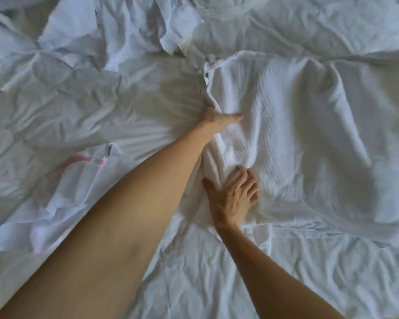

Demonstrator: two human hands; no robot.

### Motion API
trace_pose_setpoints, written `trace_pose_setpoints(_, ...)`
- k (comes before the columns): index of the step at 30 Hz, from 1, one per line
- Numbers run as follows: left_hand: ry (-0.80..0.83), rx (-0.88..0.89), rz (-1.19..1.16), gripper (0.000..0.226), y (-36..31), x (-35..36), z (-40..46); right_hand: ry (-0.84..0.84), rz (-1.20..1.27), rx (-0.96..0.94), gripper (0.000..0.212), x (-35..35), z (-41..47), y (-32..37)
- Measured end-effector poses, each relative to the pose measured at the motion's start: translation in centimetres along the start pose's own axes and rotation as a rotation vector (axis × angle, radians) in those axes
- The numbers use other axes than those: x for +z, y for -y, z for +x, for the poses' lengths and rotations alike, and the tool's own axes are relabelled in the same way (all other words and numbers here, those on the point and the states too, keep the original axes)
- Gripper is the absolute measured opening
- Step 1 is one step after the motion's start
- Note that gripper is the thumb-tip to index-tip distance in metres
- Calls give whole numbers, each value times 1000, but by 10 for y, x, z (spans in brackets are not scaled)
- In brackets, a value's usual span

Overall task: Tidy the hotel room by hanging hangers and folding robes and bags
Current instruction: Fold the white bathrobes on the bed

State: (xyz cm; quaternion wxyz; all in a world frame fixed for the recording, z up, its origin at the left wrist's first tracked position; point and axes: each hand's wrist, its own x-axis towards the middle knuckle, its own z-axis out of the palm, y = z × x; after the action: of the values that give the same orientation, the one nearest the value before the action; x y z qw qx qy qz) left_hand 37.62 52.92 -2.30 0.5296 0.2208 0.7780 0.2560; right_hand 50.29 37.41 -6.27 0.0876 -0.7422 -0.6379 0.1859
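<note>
Robe (286,134): white waffle-weave cotton, soft, roughly rectangular w/ rumpled folds, spread flat on the bed (217,284) toward its right side; bed surface is smooth white sheeting, heavily creased. Left hand (219,118): arm extended, fingers tucked under the robe's left edge, thumb on top, pinching the fabric there; robe body lies to the right of that grip. Right hand (234,196): nearer the bed's front edge, fingers curled into a bunched fold at the robe's lower-left part, gripping it; fabric ridges run between both hands. Bag (74,192): thin, translucent white, crinkled, w/ pink strip near its top, lies flat at the bed's left side, partly under the left forearm, apart from robe. Loose white sheets (124,35) crumpled along the bed's far edge.
</note>
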Motion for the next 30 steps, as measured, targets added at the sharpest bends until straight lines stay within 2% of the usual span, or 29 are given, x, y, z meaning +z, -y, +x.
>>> trace_pose_setpoints(4, 13, -12, 2, 80, -5, -1, -4, -28, -14, -12, 64, -6, 20, -5)
trace_pose_setpoints(7, -21, 6, 23, 79, -12, -1, -15, -15, 131, -63, 46, -22, 28, -17)
trace_pose_setpoints(10, -26, 15, -2, 73, -27, 7, -27, 177, 341, -77, 30, -52, 47, -40)
trace_pose_setpoints(13, -56, 74, -56, 55, -55, 30, -42, 460, 634, -3, 23, -96, 81, -73)
trace_pose_setpoints(15, -77, 109, -82, 40, -79, 58, -56, 545, 723, 10, 9, -128, 105, -99)
trace_pose_setpoints(18, -114, 133, -104, 28, -120, 116, -71, 594, 795, -2, 12, -182, 141, -136)
trace_pose_setpoints(20, -132, 142, -128, 27, -150, 160, -77, 597, 841, 25, 21, -217, 165, -162)
trace_pose_setpoints(23, -143, 141, -144, 29, -188, 228, -82, 607, 917, 112, 22, -257, 198, -206)
trace_pose_setpoints(28, -155, 164, -104, 13, -215, 335, -73, 626, 894, 241, 31, -268, 249, -294)
trace_pose_setpoints(30, -185, 142, -62, 27, -213, 364, -64, 627, 857, 231, 30, -262, 262, -317)
